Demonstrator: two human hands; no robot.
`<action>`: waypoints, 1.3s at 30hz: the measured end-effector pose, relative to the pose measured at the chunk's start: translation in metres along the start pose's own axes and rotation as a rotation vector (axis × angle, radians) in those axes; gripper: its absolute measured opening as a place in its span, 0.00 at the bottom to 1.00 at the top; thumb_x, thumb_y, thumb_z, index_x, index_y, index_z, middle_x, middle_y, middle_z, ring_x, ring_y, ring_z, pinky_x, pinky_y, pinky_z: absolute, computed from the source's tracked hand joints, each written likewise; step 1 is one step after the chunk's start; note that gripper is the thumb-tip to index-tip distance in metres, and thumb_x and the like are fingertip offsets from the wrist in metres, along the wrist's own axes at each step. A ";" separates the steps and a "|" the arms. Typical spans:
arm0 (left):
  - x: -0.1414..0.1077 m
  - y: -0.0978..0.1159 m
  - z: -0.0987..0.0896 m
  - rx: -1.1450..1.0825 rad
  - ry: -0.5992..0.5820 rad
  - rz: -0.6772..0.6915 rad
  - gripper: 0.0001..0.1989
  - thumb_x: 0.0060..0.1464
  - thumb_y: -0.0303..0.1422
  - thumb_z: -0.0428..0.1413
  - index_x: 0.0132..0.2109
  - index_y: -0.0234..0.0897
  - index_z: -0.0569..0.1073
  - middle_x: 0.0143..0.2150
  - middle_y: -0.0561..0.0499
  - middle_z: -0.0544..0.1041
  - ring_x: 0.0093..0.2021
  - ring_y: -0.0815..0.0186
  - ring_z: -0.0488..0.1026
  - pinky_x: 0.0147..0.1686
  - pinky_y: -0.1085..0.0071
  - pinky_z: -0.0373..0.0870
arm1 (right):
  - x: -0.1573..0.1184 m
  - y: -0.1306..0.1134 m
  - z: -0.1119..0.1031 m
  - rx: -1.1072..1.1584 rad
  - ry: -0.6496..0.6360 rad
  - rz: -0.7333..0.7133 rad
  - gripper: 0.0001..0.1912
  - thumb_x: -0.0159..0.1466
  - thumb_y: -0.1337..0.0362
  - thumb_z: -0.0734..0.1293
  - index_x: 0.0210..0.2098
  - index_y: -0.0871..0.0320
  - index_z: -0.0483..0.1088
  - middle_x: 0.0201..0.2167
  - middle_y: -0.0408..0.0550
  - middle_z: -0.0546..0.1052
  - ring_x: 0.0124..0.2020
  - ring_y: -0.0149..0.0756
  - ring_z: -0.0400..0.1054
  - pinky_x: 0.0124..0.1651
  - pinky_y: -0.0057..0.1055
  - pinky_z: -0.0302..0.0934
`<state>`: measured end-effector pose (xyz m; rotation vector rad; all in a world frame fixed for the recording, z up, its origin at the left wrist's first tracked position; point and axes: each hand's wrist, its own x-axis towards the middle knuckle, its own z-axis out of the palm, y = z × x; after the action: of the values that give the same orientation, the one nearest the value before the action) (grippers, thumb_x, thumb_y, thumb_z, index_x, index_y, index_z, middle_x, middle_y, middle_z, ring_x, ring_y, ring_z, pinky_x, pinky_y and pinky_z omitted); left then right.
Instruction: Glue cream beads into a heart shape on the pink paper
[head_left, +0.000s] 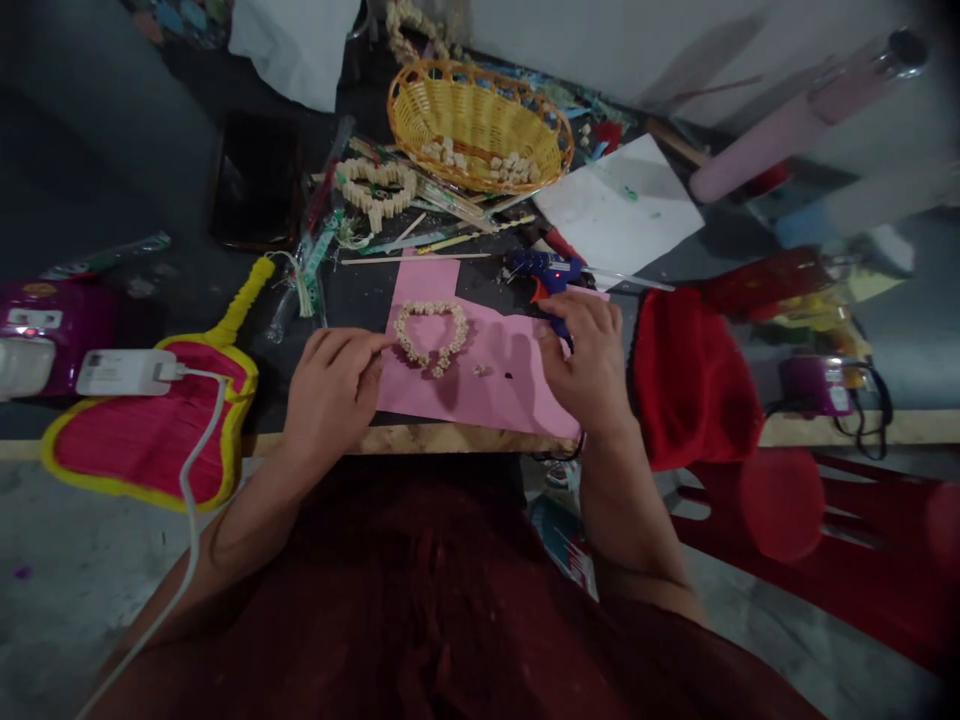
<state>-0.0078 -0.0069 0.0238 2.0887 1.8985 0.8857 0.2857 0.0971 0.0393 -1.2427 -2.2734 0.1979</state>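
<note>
A small heart-shaped ring of beige beads or kernels [459,330] lies on pink paper [495,400] in front of me. My left hand [334,390] rests at the paper's left edge, its index finger stretched to the left side of the heart; whether it touches is unclear. Thumb and index finger are apart, and nothing shows between them. My right hand [589,355] is wrapped round the handle of a blue hot glue gun [551,268] with an orange trigger and a lit red light. A clear glue stick [630,280] extends from its back. One loose beige cluster [480,371] lies between the hands.
Behind stands a yellow wicker basket [480,120] with beige pieces, beside a wooden heart frame [375,190] and thin sticks. A phone-like dark tablet [255,180], a pink-and-yellow fan [150,440] and a white charger [124,372] lie left. Red cloth [690,380] lies right.
</note>
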 end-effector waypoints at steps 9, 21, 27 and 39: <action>0.004 -0.003 0.000 0.068 -0.057 0.030 0.12 0.69 0.34 0.51 0.47 0.43 0.80 0.45 0.47 0.84 0.49 0.54 0.79 0.55 0.53 0.72 | -0.039 -0.003 0.008 0.053 0.024 0.002 0.10 0.70 0.66 0.65 0.49 0.52 0.75 0.46 0.53 0.81 0.51 0.49 0.73 0.57 0.53 0.66; -0.015 0.002 0.017 0.084 -0.060 0.167 0.12 0.69 0.31 0.53 0.48 0.42 0.82 0.44 0.46 0.84 0.47 0.54 0.75 0.50 0.54 0.72 | -0.031 -0.056 0.036 0.095 -0.097 -0.067 0.10 0.71 0.62 0.69 0.51 0.52 0.77 0.49 0.53 0.80 0.52 0.49 0.69 0.56 0.51 0.67; -0.017 -0.001 0.019 0.075 -0.069 0.196 0.11 0.67 0.31 0.54 0.45 0.44 0.83 0.44 0.46 0.83 0.48 0.55 0.75 0.47 0.56 0.72 | -0.023 -0.065 0.041 0.096 -0.164 -0.070 0.10 0.72 0.62 0.68 0.51 0.50 0.77 0.52 0.53 0.78 0.56 0.50 0.65 0.57 0.51 0.65; -0.015 -0.002 0.021 0.087 -0.060 0.258 0.12 0.66 0.29 0.53 0.43 0.44 0.82 0.44 0.47 0.83 0.47 0.54 0.75 0.44 0.55 0.70 | 0.002 -0.060 0.040 -0.037 -0.238 -0.127 0.23 0.68 0.77 0.60 0.52 0.46 0.76 0.60 0.49 0.75 0.61 0.50 0.61 0.57 0.53 0.61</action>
<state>0.0010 -0.0157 0.0014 2.4236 1.6924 0.7909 0.2201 0.0693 0.0288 -1.1400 -2.5607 0.2712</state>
